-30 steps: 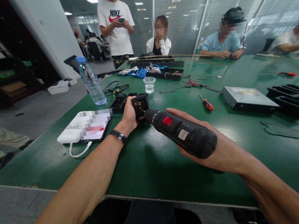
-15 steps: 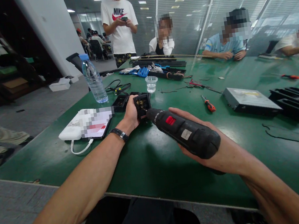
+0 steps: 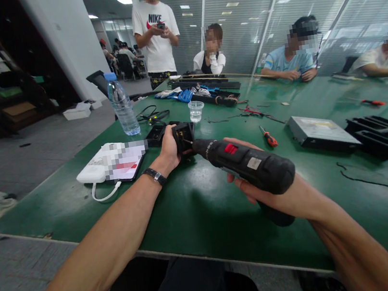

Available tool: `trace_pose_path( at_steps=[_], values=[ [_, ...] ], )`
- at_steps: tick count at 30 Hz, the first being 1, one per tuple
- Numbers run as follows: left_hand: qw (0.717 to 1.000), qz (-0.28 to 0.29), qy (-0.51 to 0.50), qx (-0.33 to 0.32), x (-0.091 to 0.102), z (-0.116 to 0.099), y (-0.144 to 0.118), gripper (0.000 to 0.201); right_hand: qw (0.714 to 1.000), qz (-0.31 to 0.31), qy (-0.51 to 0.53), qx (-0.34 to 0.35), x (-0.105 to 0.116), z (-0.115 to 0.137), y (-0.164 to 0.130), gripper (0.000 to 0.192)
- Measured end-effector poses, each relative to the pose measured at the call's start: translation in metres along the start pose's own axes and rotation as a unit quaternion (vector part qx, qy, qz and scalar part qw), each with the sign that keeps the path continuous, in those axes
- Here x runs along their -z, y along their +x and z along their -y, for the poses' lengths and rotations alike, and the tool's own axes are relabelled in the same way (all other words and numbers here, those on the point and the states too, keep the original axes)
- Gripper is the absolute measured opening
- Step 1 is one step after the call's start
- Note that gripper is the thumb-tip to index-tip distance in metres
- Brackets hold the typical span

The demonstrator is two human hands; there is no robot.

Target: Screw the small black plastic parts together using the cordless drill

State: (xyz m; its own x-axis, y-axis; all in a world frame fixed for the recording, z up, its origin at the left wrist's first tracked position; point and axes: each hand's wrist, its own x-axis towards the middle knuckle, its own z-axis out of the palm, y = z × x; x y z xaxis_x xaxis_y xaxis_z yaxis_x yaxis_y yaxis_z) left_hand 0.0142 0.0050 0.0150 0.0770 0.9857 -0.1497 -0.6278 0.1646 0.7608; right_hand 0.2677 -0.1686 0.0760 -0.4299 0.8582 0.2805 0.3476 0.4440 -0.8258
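Both hands (image 3: 168, 147) (image 3: 278, 196) clenched, arms outstretched

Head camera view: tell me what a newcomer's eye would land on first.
First, the black electric screwdriver with its red switch, gripped in the right hand at the centre, its bit pressed into a small black housing that the left hand steadies on the green table. Next, the water bottle stands behind to the left, and a silver drive unit lies to the right.
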Motion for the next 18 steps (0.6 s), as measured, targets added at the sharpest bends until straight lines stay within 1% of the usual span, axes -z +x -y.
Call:
trace_pose_path(
  at_steps=[1, 2, 4, 5, 6, 9, 11, 13, 16, 18],
  values=[
    [1.000, -0.010, 0.006, -0.002, 0.000, -0.001, -0.001, 0.042, 1.000, 0.007, 0.011, -0.011, 0.002, -0.001, 0.000, 0.081],
    [1.000, -0.019, 0.013, -0.006, 0.000, -0.003, -0.001, 0.042, 0.999, 0.015, 0.023, -0.023, 0.004, -0.002, 0.000, 0.069],
    [0.999, -0.031, 0.015, -0.010, 0.001, -0.008, -0.003, 0.041, 0.997, 0.027, 0.047, -0.046, 0.008, -0.005, 0.001, 0.039],
    [0.999, -0.037, 0.014, -0.010, 0.002, -0.011, -0.005, 0.041, 0.997, 0.030, 0.058, -0.052, 0.010, -0.007, 0.001, 0.027],
    [0.999, -0.043, 0.016, -0.010, 0.002, -0.015, -0.007, 0.040, 0.996, 0.030, 0.066, -0.054, 0.012, -0.009, 0.002, 0.020],
    [0.997, -0.063, 0.042, 0.000, 0.005, -0.029, -0.016, 0.038, 0.994, 0.038, 0.087, -0.060, 0.016, -0.010, 0.005, 0.015],
    [0.995, -0.077, 0.063, 0.020, 0.006, -0.038, -0.026, 0.035, 0.991, 0.048, 0.107, -0.070, 0.017, -0.010, 0.006, 0.015],
    [0.992, -0.078, 0.084, 0.044, 0.007, -0.044, -0.036, 0.033, 0.987, 0.058, 0.130, -0.076, 0.018, -0.010, 0.007, 0.017],
    [0.984, -0.083, 0.138, 0.074, 0.008, -0.049, -0.047, 0.038, 0.983, 0.060, 0.159, -0.072, 0.021, -0.014, 0.008, 0.021],
    [0.978, -0.084, 0.168, 0.085, 0.010, -0.049, -0.050, 0.039, 0.982, 0.049, 0.170, -0.070, 0.023, -0.018, 0.009, 0.022]
  ],
)
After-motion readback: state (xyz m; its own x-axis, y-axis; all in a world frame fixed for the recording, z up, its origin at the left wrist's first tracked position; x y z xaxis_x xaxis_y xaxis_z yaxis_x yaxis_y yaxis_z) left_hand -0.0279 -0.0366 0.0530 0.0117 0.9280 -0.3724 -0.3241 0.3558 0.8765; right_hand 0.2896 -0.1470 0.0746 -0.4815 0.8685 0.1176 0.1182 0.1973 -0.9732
